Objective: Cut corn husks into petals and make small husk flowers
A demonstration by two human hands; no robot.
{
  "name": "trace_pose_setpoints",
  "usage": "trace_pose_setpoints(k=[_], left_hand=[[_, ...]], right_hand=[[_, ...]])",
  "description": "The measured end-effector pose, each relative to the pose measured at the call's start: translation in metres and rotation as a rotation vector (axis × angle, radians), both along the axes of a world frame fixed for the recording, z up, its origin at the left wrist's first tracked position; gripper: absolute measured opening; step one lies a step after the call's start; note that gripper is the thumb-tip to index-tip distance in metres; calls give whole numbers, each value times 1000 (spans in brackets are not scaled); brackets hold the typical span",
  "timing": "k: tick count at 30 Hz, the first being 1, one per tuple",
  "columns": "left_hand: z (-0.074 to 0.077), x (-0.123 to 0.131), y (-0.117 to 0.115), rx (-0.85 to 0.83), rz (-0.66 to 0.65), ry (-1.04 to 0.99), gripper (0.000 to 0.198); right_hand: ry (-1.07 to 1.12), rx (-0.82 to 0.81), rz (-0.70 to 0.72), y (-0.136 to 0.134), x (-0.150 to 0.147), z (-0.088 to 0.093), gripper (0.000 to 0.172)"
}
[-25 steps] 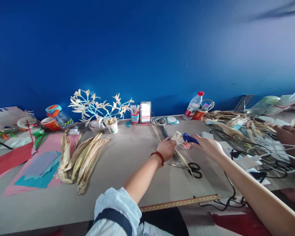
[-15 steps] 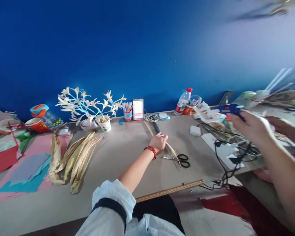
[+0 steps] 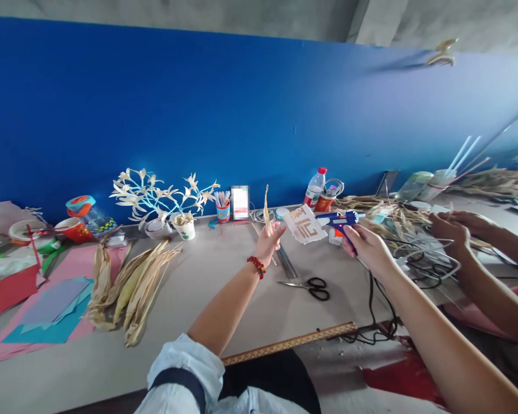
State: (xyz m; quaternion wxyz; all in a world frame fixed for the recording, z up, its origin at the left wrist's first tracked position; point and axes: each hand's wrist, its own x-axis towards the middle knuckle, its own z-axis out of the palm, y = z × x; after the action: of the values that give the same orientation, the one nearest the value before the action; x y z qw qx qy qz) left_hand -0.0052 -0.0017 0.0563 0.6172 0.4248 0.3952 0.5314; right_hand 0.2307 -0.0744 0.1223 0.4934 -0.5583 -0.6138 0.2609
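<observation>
Above the tabletop, your left hand pinches 1 strip upright; your right hand grips the gun. The strip looks light, pliable, easily split: hold it low. The gun seems rigid.

The left hand hides the lower end of a pale husk strip. At the back edge of the table, the phone screen is blurred; the table's front left corner is cut off.

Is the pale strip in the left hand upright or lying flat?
Upright: the pale strip rises above the left hand, its narrow tip against the blue wall.
</observation>
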Motion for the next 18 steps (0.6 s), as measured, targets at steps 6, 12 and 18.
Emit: trace_pose_setpoints(k=[6, 12, 18], left_hand=[[11, 12, -12, 38, -16, 1, 46], [10, 14, -29, 109, 25, 57, 39], [12, 5, -29, 159, 62, 175, 29]], right_hand=[[-97, 52, 23, 5, -16, -23, 38], [-726, 160, -195, 4, -33, -40, 38], [-1068, 176, -337, 6, -49, -53, 41]])
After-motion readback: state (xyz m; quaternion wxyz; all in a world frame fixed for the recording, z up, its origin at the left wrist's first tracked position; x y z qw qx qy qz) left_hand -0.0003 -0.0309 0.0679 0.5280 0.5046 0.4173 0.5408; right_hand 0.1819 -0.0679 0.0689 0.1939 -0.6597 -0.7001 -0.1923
